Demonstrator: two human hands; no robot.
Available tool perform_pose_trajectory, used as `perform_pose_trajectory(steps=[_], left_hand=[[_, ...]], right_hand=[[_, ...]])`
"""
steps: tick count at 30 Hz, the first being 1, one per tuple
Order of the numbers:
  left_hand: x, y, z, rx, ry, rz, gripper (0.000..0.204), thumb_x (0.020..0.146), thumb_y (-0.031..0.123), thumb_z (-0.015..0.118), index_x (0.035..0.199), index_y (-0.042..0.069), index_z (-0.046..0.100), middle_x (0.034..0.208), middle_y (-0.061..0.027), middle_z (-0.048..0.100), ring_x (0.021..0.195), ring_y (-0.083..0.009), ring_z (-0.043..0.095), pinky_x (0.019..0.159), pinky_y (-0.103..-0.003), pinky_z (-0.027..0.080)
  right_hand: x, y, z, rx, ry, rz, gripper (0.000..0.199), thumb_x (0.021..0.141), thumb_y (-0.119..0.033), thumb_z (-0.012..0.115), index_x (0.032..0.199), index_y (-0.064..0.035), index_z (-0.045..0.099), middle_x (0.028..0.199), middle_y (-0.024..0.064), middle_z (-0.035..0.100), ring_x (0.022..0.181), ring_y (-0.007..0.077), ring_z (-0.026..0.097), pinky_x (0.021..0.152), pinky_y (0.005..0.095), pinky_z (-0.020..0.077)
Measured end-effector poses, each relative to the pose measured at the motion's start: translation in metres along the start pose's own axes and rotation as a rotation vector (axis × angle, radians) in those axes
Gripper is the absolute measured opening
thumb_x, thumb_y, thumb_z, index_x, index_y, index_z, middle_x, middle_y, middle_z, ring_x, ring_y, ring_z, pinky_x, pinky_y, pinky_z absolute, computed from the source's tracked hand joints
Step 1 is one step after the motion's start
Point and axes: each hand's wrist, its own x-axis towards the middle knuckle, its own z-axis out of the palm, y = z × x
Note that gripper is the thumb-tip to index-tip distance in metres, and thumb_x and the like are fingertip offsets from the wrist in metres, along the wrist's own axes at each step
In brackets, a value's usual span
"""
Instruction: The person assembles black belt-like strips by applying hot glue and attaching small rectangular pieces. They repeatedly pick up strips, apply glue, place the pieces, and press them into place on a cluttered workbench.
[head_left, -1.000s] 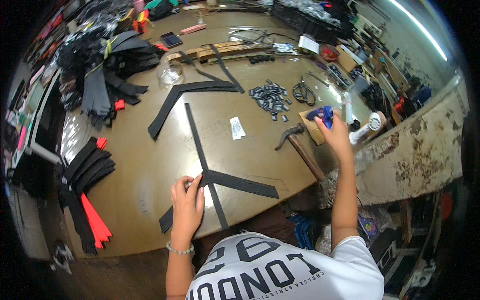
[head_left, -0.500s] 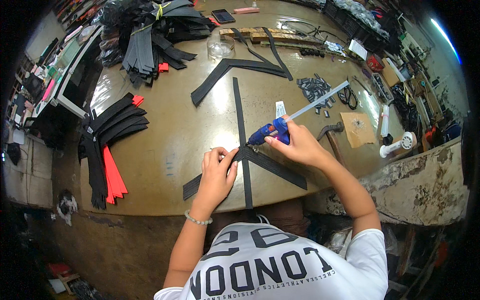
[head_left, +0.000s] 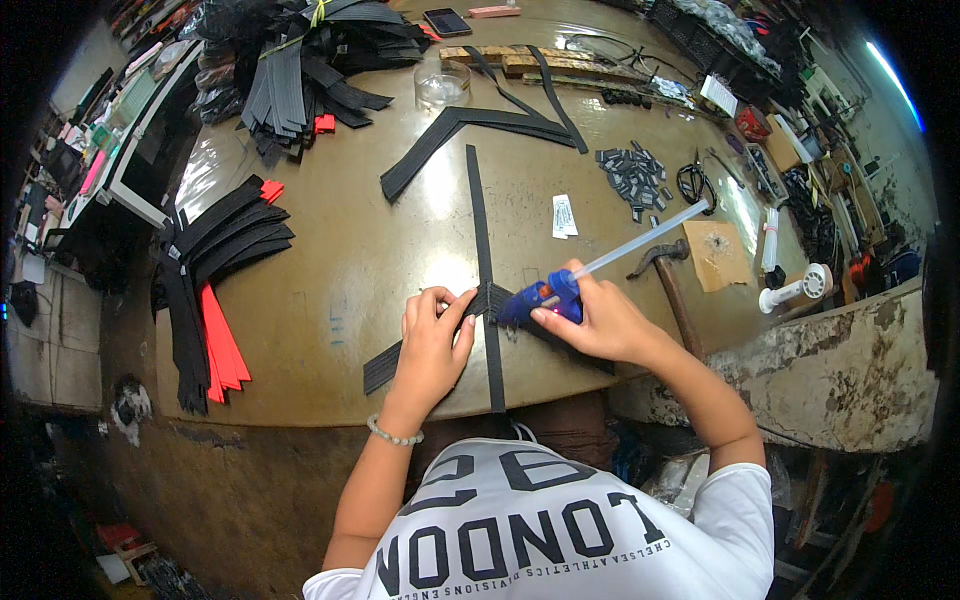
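Observation:
A blue hot glue gun (head_left: 540,302) is gripped in my right hand (head_left: 605,318), with a long translucent glue stick (head_left: 645,238) poking out of its back. Its nozzle end is low over a wide, bent black strap (head_left: 383,371), just right of the bend; the gun and hand cover much of that right arm. A long narrow black strap (head_left: 478,215) runs away from me and crosses the bend. My left hand (head_left: 436,335) presses thumb and bent fingers on the straps at the crossing, left of the nozzle.
Black and red straps (head_left: 230,235) lie stacked at left, a bigger bundle (head_left: 290,90) behind. A second bent strap (head_left: 430,150), clear dish (head_left: 441,88) and small dark clips (head_left: 632,180) lie beyond my hands. At right are a hammer (head_left: 670,280), scissors (head_left: 694,182) and cardboard (head_left: 718,256).
My right hand has brought the glue gun slightly right and nearer to me, along the strap's right arm. My left hand stays at the crossing.

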Motion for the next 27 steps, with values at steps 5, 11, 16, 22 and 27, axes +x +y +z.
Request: perform_pose_trajectory(steps=[5,11,16,22,27], left_hand=[[0.001,0.001,0.0,0.019,-0.002,0.0,0.033,0.088,0.01,0.065,0.122,0.007,0.065,0.107,-0.0133,0.053,0.102,-0.0302,0.049,0.093,-0.04,0.043],[-0.003,0.007,0.0,0.061,-0.02,-0.026,0.033,0.089,0.009,0.063,0.122,0.006,0.065,0.109,-0.0141,0.052,0.104,-0.0311,0.048,0.095,-0.041,0.042],[-0.007,0.014,0.001,0.053,-0.049,-0.04,0.034,0.09,0.009,0.063,0.124,0.006,0.063,0.11,-0.015,0.052,0.104,-0.0312,0.047,0.094,-0.04,0.041],[-0.014,0.017,0.005,0.095,-0.008,-0.044,0.034,0.088,0.008,0.064,0.122,0.006,0.065,0.11,-0.0135,0.053,0.104,-0.0311,0.048,0.094,-0.041,0.042],[-0.019,0.015,0.005,0.075,0.062,0.011,0.031,0.088,0.009,0.065,0.119,0.006,0.067,0.105,-0.0136,0.055,0.1,-0.0305,0.05,0.09,-0.04,0.044]], right_hand=[[-0.027,0.045,-0.021,0.316,0.259,0.054,0.04,0.088,-0.036,0.073,0.109,-0.0039,0.061,0.092,0.012,0.069,0.083,0.0199,0.066,0.077,0.0358,0.053],[-0.077,0.176,-0.082,-0.154,1.259,0.684,0.05,0.097,-0.045,0.056,0.112,0.0024,0.06,0.1,0.026,0.068,0.096,0.0436,0.065,0.082,0.0474,0.0495],[-0.112,0.158,-0.089,-0.489,0.733,0.967,0.038,0.096,-0.036,0.058,0.103,0.0001,0.068,0.096,0.0287,0.067,0.09,0.0438,0.066,0.079,0.0489,0.0513],[0.018,0.14,-0.079,-0.225,0.752,-0.176,0.014,0.086,-0.005,0.067,0.097,0.0026,0.069,0.1,0.0182,0.067,0.088,0.0336,0.065,0.074,0.0401,0.0529],[0.07,0.19,-0.074,-0.344,0.521,-0.044,0.014,0.084,-0.003,0.065,0.097,-0.0009,0.071,0.1,0.0172,0.066,0.096,0.035,0.063,0.083,0.0409,0.05]])
